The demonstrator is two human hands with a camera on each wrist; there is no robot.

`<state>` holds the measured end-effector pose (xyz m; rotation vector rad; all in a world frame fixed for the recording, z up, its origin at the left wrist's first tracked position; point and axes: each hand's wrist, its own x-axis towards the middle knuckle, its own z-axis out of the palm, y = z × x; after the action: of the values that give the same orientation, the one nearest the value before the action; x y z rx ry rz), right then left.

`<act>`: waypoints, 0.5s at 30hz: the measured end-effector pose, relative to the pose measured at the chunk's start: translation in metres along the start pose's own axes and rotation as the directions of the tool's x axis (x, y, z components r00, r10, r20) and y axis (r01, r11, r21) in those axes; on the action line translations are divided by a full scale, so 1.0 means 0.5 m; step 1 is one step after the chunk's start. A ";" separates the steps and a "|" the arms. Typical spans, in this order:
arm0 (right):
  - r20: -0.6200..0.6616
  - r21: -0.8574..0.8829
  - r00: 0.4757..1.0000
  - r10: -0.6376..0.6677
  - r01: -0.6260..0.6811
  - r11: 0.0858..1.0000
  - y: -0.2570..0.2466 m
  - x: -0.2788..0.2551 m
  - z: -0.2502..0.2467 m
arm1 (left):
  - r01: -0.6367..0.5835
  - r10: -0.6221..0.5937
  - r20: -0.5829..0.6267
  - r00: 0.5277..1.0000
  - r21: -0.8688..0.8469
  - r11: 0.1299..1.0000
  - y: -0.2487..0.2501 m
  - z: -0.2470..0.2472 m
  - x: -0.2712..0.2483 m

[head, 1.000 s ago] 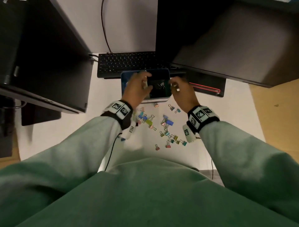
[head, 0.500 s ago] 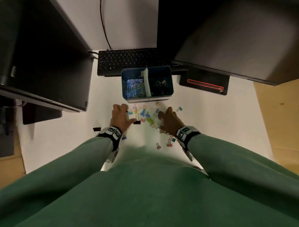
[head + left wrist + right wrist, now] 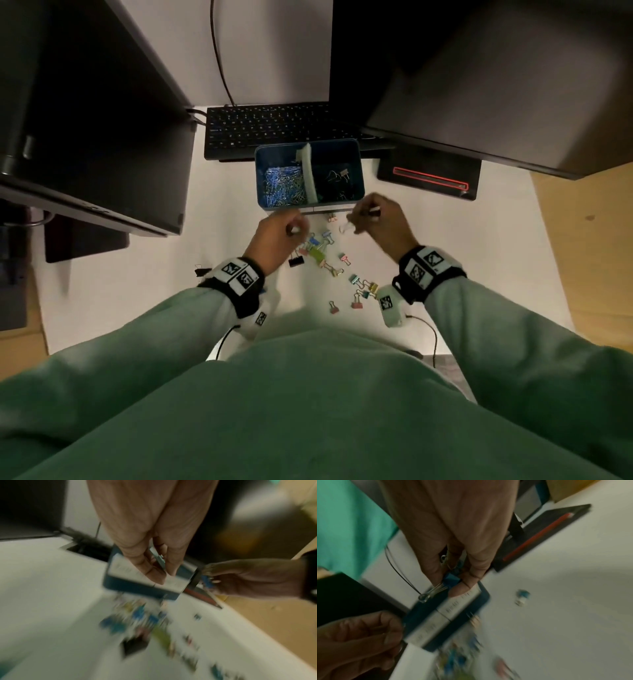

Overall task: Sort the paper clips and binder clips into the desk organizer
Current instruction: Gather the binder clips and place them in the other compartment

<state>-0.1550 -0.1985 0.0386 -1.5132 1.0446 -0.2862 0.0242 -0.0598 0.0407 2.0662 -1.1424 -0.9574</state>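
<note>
The blue desk organizer (image 3: 259, 178) stands in front of the keyboard. Its left compartment holds paper clips (image 3: 284, 186) and its right one dark binder clips (image 3: 339, 181). Several coloured binder clips (image 3: 325, 260) lie scattered on the white desk just before it. My left hand (image 3: 294, 230) hovers at the organizer's front left corner, and in the left wrist view it pinches a small pale blue clip (image 3: 161, 560). My right hand (image 3: 356, 222) is at the front right corner and pinches a blue binder clip (image 3: 452, 580) by its body, with more clip wire tucked in the palm.
A black keyboard (image 3: 270, 126) lies behind the organizer. Dark monitors overhang on the left (image 3: 92, 120) and right (image 3: 479, 68), above a black stand base with a red line (image 3: 428, 178). One black binder clip (image 3: 200, 270) lies apart at the left. The desk's edge runs at the right.
Half a second ago both hands were down on the pile of clips. Both have since risen toward the organizer's front edge, each holding a clip.
</note>
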 end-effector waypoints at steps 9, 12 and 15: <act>0.054 -0.530 0.969 -0.241 0.232 0.816 -0.110 0.076 0.008 | -0.092 0.094 -0.017 0.995 0.066 0.994 0.094 -0.055 0.110; 0.015 -0.511 0.946 -0.325 0.286 0.811 -0.063 0.008 -0.007 | -0.055 0.079 -0.140 0.987 0.164 0.985 0.008 -0.100 0.043; 0.125 -0.691 0.991 -0.043 0.118 0.713 0.048 -0.072 -0.025 | 0.192 -0.138 -0.171 0.976 0.358 0.914 -0.126 -0.139 -0.052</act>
<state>-0.1948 -0.1775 0.0340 -2.2382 1.0606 0.1624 0.0991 0.0022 0.0404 2.5268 -1.1569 -0.6899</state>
